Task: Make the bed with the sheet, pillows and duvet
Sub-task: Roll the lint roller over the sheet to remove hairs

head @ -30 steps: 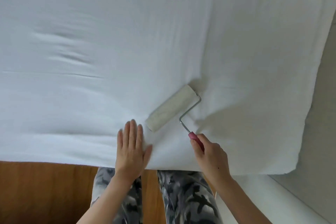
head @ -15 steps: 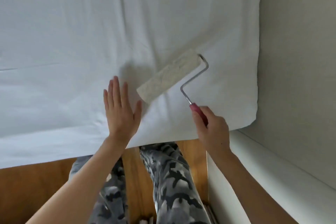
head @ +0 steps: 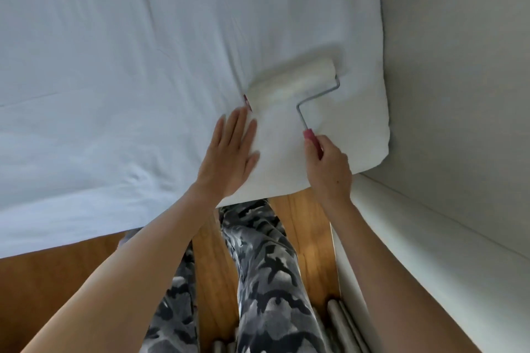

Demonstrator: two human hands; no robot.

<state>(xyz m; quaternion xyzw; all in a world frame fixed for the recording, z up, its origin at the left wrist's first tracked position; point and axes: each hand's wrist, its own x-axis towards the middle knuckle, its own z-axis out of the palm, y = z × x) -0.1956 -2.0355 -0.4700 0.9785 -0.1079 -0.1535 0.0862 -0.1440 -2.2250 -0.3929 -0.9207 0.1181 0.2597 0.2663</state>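
Observation:
A white sheet (head: 120,71) covers the bed, smooth apart from a few faint creases. A white lint roller (head: 289,84) with a wire frame and a pink handle lies on the sheet near the bed's right front corner. My right hand (head: 328,169) grips the pink handle. My left hand (head: 229,152) lies flat on the sheet just left of the roller, fingers straight and together. No pillows or duvet are in view.
A pale grey wall (head: 459,94) runs along the bed's right side, with a white ledge (head: 430,238) below it. The wooden floor (head: 43,289) and my camouflage-patterned trousers (head: 266,281) show beneath the bed edge. Grey tubes (head: 339,321) lie by the floor.
The view has shifted toward the bed's right corner. The roller has travelled right and forward over the sheet, turning more crosswise, and my left hand has followed alongside it.

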